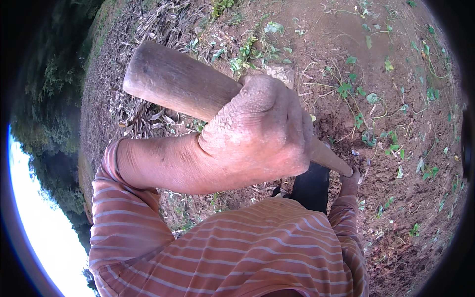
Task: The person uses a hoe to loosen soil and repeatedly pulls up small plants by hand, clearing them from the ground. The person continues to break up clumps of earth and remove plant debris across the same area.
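A thick, worn wooden tool handle [178,80] slants across the view, its blunt butt end at the upper left. My left hand [259,128] is wrapped around it a short way below that end, close to the camera. Farther down, my right hand [350,178] grips the thinner part of the same shaft, low beside my dark trouser leg [311,187]. Whatever head the tool has cannot be made out beyond the right hand. Broken brown soil [334,124] lies around the lower hand.
Green creeping vines [345,89] trail over the bare soil to the right. Dry stalks and husks [159,22] lie in a heap at the upper left. Dark trees [55,92] stand along the left edge. My striped shirt [252,248] fills the bottom.
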The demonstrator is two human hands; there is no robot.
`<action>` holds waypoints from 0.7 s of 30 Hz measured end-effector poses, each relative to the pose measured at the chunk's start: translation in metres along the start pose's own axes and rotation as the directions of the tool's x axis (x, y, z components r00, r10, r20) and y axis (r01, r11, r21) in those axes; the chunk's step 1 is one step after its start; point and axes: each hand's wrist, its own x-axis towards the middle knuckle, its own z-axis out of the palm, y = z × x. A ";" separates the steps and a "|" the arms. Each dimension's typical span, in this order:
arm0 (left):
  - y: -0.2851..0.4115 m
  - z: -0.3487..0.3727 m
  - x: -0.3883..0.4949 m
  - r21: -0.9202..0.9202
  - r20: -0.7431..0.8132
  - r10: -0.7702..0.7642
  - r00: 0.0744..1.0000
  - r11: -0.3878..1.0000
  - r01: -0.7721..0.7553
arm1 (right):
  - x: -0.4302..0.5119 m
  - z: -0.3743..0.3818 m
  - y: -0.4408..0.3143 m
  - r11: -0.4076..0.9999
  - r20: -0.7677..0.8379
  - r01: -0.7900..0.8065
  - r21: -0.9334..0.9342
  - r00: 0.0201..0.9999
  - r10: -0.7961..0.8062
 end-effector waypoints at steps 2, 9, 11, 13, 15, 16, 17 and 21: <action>-0.006 0.012 0.006 -0.035 0.055 -0.004 0.998 0.999 0.006 | 0.009 -0.001 0.000 0.997 -0.015 0.077 -0.008 0.997 -0.077; -0.017 0.111 -0.010 -0.243 0.391 -0.003 0.921 0.964 0.107 | 0.044 0.008 0.038 0.981 -0.030 0.164 0.105 0.986 -0.162; -0.020 0.165 -0.039 -0.298 0.570 -0.015 0.821 0.928 0.224 | 0.055 0.015 0.058 0.997 -0.069 0.066 0.043 0.996 -0.063; -0.017 0.218 -0.082 -0.315 0.678 -0.023 0.735 0.894 0.319 | 0.066 0.026 0.067 0.991 -0.152 0.104 -0.080 0.982 -0.115; 0.009 0.266 -0.132 -0.283 0.919 0.047 0.391 0.770 0.572 | 0.071 0.040 0.063 0.967 -0.260 0.175 -0.187 0.940 -0.220; 0.040 0.283 -0.155 -0.339 0.922 0.127 0.366 0.723 0.602 | 0.069 0.046 0.055 0.938 -0.309 0.247 -0.242 0.897 -0.316; 0.071 0.298 -0.177 -0.358 0.931 0.205 0.303 0.683 0.637 | 0.066 0.057 0.045 0.894 -0.323 0.335 -0.296 0.846 -0.424; 0.229 0.346 -0.204 -0.388 0.895 0.395 0.208 0.458 0.800 | 0.005 0.096 -0.023 0.846 -0.287 0.425 -0.321 0.808 -0.515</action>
